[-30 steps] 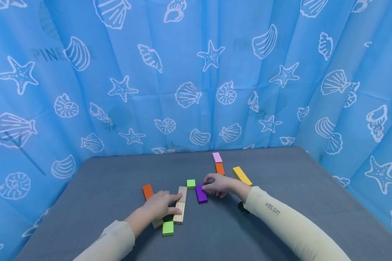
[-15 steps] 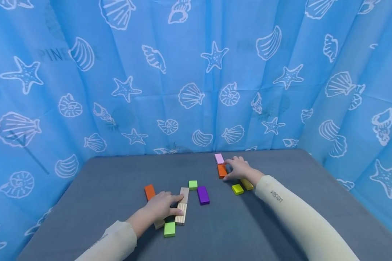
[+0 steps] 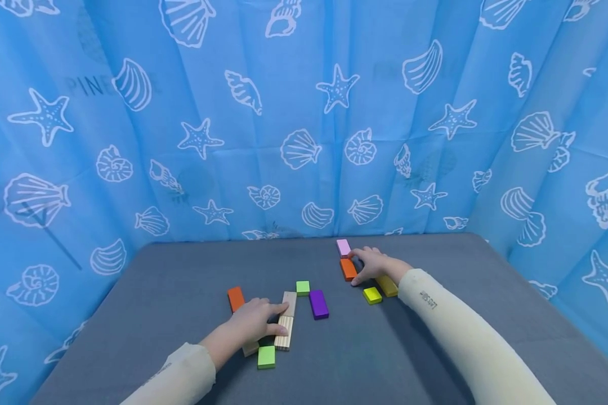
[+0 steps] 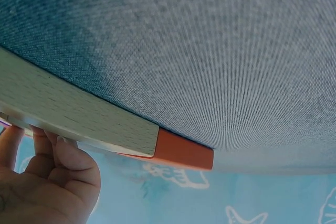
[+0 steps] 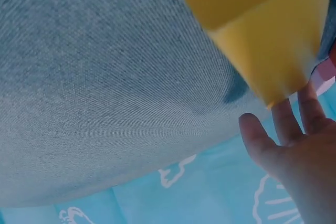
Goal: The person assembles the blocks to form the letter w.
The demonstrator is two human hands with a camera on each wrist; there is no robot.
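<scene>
In the head view my left hand (image 3: 255,319) reaches its index finger and thumb onto two light wooden blocks (image 3: 285,333) lying end to end. Partly under that hand are an orange block (image 3: 236,298) and another wooden block (image 3: 250,348); in the left wrist view a wooden block (image 4: 79,107) meets the orange block (image 4: 184,149). Farther back, my right hand (image 3: 376,264) has its index finger and thumb at opposite ends of a second orange block (image 3: 348,270), pinching it. A pink block (image 3: 343,248) lies just behind it. A yellow block (image 3: 387,286) is partly hidden under the right hand.
A purple block (image 3: 319,305) and a light green block (image 3: 303,288) lie between the hands. Another green block (image 3: 266,357) is nearest the front. A small yellow block (image 3: 372,296) lies below the right hand. A blue shell-print curtain (image 3: 263,112) borders the grey table (image 3: 192,281).
My right hand has left the purple block, moved back and right, and taken hold of the far orange block, which shifts slightly from the pink one. The left hand stays in place.
</scene>
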